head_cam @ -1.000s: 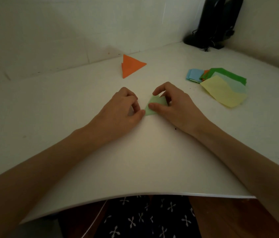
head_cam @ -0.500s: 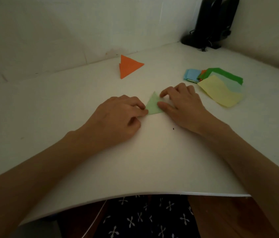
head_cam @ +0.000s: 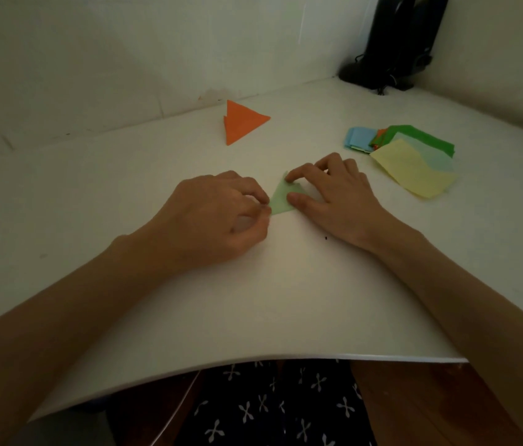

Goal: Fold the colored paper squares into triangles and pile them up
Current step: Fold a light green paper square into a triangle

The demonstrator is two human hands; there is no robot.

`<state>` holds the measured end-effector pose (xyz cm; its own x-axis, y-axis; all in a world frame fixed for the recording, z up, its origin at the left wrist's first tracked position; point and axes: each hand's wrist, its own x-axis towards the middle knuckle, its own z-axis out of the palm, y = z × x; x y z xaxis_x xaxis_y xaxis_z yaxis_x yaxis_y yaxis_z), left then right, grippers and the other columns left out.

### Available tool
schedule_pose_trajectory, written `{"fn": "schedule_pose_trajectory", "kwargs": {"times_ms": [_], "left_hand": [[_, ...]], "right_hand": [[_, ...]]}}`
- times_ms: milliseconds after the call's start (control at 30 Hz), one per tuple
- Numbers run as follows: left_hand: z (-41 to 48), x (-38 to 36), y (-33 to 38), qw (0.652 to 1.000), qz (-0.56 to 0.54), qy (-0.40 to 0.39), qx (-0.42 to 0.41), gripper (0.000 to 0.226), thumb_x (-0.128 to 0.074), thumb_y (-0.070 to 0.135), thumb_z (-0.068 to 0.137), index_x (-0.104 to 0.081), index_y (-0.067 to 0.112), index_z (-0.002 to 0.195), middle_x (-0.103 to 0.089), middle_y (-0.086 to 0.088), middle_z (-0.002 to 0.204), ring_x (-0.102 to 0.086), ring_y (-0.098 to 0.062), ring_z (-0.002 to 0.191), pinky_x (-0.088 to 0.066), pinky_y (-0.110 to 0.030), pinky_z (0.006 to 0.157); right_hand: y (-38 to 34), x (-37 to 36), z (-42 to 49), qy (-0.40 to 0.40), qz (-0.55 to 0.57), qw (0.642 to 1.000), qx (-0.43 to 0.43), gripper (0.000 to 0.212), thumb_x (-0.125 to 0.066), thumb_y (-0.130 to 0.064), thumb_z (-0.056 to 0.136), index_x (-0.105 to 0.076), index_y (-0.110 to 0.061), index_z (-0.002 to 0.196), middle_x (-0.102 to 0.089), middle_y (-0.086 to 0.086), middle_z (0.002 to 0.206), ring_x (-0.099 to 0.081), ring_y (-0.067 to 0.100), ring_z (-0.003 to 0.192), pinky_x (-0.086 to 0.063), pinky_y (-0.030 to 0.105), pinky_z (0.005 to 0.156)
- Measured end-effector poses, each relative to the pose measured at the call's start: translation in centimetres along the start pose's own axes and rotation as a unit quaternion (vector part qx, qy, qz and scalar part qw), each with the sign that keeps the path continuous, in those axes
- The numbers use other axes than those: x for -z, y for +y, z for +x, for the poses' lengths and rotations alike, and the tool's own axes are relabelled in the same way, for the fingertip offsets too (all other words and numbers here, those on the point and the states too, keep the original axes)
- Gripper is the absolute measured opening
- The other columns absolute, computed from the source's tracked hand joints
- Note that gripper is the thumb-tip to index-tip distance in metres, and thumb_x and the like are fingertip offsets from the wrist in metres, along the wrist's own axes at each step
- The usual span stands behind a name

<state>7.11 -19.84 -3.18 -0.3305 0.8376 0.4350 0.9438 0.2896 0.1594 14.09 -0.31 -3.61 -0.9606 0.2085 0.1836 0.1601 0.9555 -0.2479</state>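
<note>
The left hand [head_cam: 221, 214] lies knuckles up on the white table [head_cam: 286, 300], forearm running in from the near left. Its fingers are curled, and thumb and forefinger meet at the near-left corner of the light green triangle [head_cam: 281, 201], pinching it there. Far beyond that hand, near the wall, an orange triangle [head_cam: 242, 122] lies flat and finished, well apart from the work. That looks like the start of the pile.

The green piece sits in the middle of the table between the two hands. Its long axis runs from the near-left corner up to a point at the far side. So the paper lies just right of the left hand's grip and just left of the right hand [head_cam: 334, 194]. Both hands touch it, and neither is clearly nearer.

The right hand comes in from the near right, palm down and arched. Its bent forefinger tip sits on the far point and its thumb tip on the right-hand edge, holding the paper down between them. The other fingers rest curled on the table behind.

I judge the crease is being pressed flat. The carry to the orange one then goes far and slightly left, which favours the left hand.

Right of all this lies the loose heap of unfolded squares [head_cam: 411, 169], with yellow on top and pale, green and blue sheets under it. A black device [head_cam: 395, 43] stands in the far corner.
</note>
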Motion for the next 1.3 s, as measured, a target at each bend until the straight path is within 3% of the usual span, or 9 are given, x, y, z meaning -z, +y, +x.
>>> {"fn": "schedule_pose_trajectory", "kwargs": {"times_ms": [200,367,433,567,633,900,1067,1200,1300], "left_hand": [[0.1,-0.3,0.3,0.997,0.019,0.067,0.014,0.043,-0.038,0.036,0.088,-0.071,0.017,0.066,-0.069,0.01,0.081,-0.064,-0.015,0.075,-0.048,-0.03,0.049],[0.1,-0.8,0.1,0.977,-0.085,0.102,0.165,0.043,-0.038,0.042,0.089,-0.063,0.011,0.072,-0.065,0.003,0.072,-0.059,-0.016,0.064,-0.048,-0.034,0.058],[0.5,-0.7,0.0,0.933,-0.235,0.113,0.247,0.024,-0.048,0.03,0.094,-0.062,0.013,0.083,-0.069,0.005,0.072,-0.064,-0.012,0.064,-0.049,-0.024,0.057],[1.4,0.1,1.1,0.748,-0.547,0.097,0.363,0.011,-0.052,0.025,0.095,-0.052,0.014,0.096,-0.072,-0.009,0.079,-0.07,-0.02,0.069,-0.054,-0.023,0.055],[1.4,0.5,1.1,0.711,-0.594,0.096,0.365,0.012,-0.056,0.02,0.092,-0.053,0.012,0.099,-0.07,-0.012,0.085,-0.071,-0.021,0.075,-0.056,-0.023,0.061],[1.0,0.2,0.3,0.748,-0.574,0.09,0.321,0.013,-0.057,-0.005,0.086,-0.059,0.008,0.089,-0.069,0.002,0.067,-0.065,-0.009,0.064,-0.054,-0.018,0.063],[0.9,0.2,0.5,0.784,-0.541,0.072,0.296,0.016,-0.057,-0.005,0.087,-0.058,0.011,0.089,-0.067,0.002,0.063,-0.06,-0.005,0.054,-0.048,-0.015,0.054],[1.0,0.2,0.5,0.793,-0.535,0.057,0.287,0.014,-0.058,-0.004,0.086,-0.06,0.009,0.088,-0.067,0.001,0.068,-0.061,-0.003,0.057,-0.047,-0.013,0.053],[0.9,0.3,0.5,0.803,-0.53,0.035,0.27,0.016,-0.063,-0.004,0.081,-0.062,0.01,0.09,-0.066,0.0,0.076,-0.061,-0.001,0.062,-0.049,-0.013,0.056]], "right_hand": [[-0.3,-0.1,-0.4,0.029,0.047,0.997,0.047,0.028,-0.055,-0.04,0.09,-0.057,-0.024,0.113,-0.039,-0.003,0.102,-0.031,0.015,0.097,-0.029,0.029,0.086],[0.2,0.4,-0.7,0.033,0.221,0.974,0.043,0.008,-0.06,-0.022,0.09,-0.052,-0.023,0.087,-0.051,-0.001,0.098,-0.042,0.018,0.098,-0.032,0.016,0.08],[0.2,0.6,-0.7,0.07,0.284,0.955,0.047,0.012,-0.06,-0.026,0.09,-0.051,-0.028,0.082,-0.055,-0.006,0.094,-0.047,0.017,0.098,-0.032,0.014,0.08],[-0.4,0.7,-1.0,0.151,0.281,0.936,0.146,0.009,-0.058,-0.024,0.091,-0.051,-0.021,0.087,-0.05,-0.017,0.089,-0.045,0.002,0.091,-0.031,0.014,0.082],[-0.5,0.5,-1.1,0.175,0.246,0.933,0.196,0.01,-0.057,-0.022,0.091,-0.056,-0.012,0.089,-0.049,-0.015,0.091,-0.042,-0.004,0.09,-0.03,0.015,0.084],[-0.2,0.8,-1.6,0.097,0.226,0.949,0.199,0.025,-0.048,-0.039,0.09,-0.065,-0.02,0.088,-0.052,-0.002,0.104,-0.036,-0.003,0.099,-0.024,0.011,0.091],[0.0,0.5,-1.1,0.129,0.187,0.954,0.195,0.033,-0.054,-0.031,0.084,-0.063,-0.017,0.112,-0.047,0.0,0.117,-0.044,0.024,0.108,-0.023,0.012,0.096],[0.3,0.1,-1.1,0.106,0.175,0.961,0.188,0.04,-0.053,-0.035,0.084,-0.06,-0.02,0.12,-0.042,-0.004,0.127,-0.035,0.016,0.113,-0.02,0.009,0.099],[0.1,0.2,-0.9,0.151,0.17,0.953,0.198,0.03,-0.051,-0.031,0.09,-0.065,-0.012,0.108,-0.058,0.0,0.116,-0.042,0.01,0.109,-0.027,0.014,0.097]]}}
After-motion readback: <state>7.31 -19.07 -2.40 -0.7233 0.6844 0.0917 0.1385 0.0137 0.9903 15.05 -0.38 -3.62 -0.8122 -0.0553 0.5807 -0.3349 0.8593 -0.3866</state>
